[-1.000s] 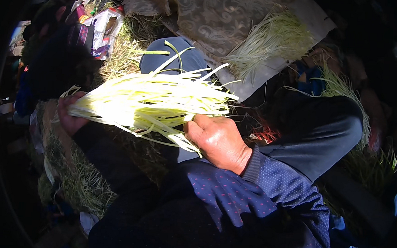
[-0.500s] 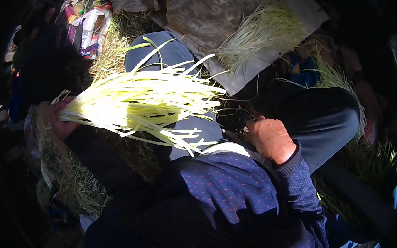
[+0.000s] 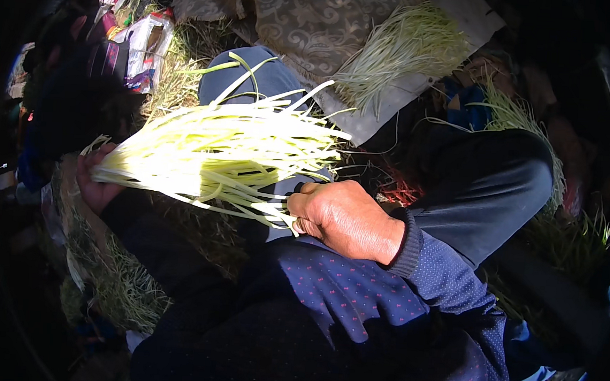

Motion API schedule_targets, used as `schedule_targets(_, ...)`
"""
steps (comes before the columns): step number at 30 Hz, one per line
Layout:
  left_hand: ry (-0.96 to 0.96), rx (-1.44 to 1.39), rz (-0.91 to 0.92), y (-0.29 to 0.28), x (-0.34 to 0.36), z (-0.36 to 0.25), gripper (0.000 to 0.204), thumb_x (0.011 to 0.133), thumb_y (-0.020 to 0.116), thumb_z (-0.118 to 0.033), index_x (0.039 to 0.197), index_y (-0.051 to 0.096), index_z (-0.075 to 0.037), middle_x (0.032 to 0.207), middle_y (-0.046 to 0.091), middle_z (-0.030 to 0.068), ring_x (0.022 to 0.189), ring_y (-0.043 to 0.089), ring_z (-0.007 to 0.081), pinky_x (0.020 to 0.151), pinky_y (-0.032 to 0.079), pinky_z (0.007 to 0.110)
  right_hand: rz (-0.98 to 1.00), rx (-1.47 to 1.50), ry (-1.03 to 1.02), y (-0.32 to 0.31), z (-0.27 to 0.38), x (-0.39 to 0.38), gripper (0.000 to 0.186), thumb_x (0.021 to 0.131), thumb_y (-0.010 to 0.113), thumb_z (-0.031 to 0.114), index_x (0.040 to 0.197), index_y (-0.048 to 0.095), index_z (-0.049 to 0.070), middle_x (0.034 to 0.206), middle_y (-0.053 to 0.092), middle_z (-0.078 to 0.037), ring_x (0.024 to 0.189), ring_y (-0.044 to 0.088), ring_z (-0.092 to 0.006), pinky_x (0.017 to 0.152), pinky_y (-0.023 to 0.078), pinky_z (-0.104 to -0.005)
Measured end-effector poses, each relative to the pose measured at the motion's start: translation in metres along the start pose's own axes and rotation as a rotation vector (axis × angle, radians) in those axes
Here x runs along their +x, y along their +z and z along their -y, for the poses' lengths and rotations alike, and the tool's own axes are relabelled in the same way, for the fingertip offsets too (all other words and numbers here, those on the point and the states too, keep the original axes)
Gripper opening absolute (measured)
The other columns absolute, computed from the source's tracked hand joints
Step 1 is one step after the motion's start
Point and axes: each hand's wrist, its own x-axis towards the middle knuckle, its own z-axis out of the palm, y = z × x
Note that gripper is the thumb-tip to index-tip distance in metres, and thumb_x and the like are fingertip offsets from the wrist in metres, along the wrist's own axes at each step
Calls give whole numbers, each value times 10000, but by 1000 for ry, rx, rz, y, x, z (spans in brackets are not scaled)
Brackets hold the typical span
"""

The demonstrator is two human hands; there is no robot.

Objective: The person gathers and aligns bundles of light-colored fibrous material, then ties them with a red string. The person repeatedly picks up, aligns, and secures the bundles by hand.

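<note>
A thick bunch of pale yellow chives, glaring in the sun, lies fanned out above my lap. My left hand is closed round its gathered end, partly in shadow. At the lower edge of the loose tips, my right hand is closed with its fingers curled, pinching a few leaf ends; its fingertips are partly hidden. Several leaves stick up past my left knee.
Another heap of pale chives lies on a grey sheet by a patterned cloth. More chives sit beyond my right knee. Dry, grassy trimmings cover the left side. Red strands show between my legs.
My right hand has moved left and slightly down from between my legs to the loose chive tips. The left hand and the bunch have barely shifted.
</note>
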Motion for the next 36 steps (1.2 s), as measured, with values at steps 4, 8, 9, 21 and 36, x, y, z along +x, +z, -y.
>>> schedule_targets(4,-23,-107,45,-13,1,6,460,1095,627,-429,864,747,-49,1148,762,206,1262,653,377,1173,454,636,-55,127,14,1,-25,-16,149,939,765,157,948,661,50,886,706,-160,883,712,-434,756,556,-515)
schedule_targets(8,260,178,-169,-31,0,10,506,1109,617,-488,968,766,-25,1310,736,241,1305,649,422,1157,487,675,-97,169,264,-11,-41,-41,89,928,770,126,936,706,65,885,740,-144,881,733,-398,774,569,-487)
schedule_targets(9,161,85,-48,-34,0,5,498,1109,618,-482,962,760,-29,1314,733,244,1304,649,419,1159,484,677,-73,102,338,-14,-41,-46,72,921,766,111,940,711,70,884,742,-140,882,735,-396,778,571,-484)
schedule_targets(21,5,-168,251,-58,9,6,602,1136,496,-594,1073,762,-57,1388,704,165,1334,632,397,1178,463,665,23,-66,115,11,-23,-19,129,922,757,159,1035,746,97,919,734,-127,895,740,-387,761,596,-491)
schedule_targets(36,221,-121,-269,10,-5,31,406,1076,622,-339,794,667,-50,828,712,120,1038,686,358,1045,506,579,-459,168,363,-3,-62,-27,298,985,752,146,1237,701,-3,1022,749,-234,974,722,-457,845,573,-505)
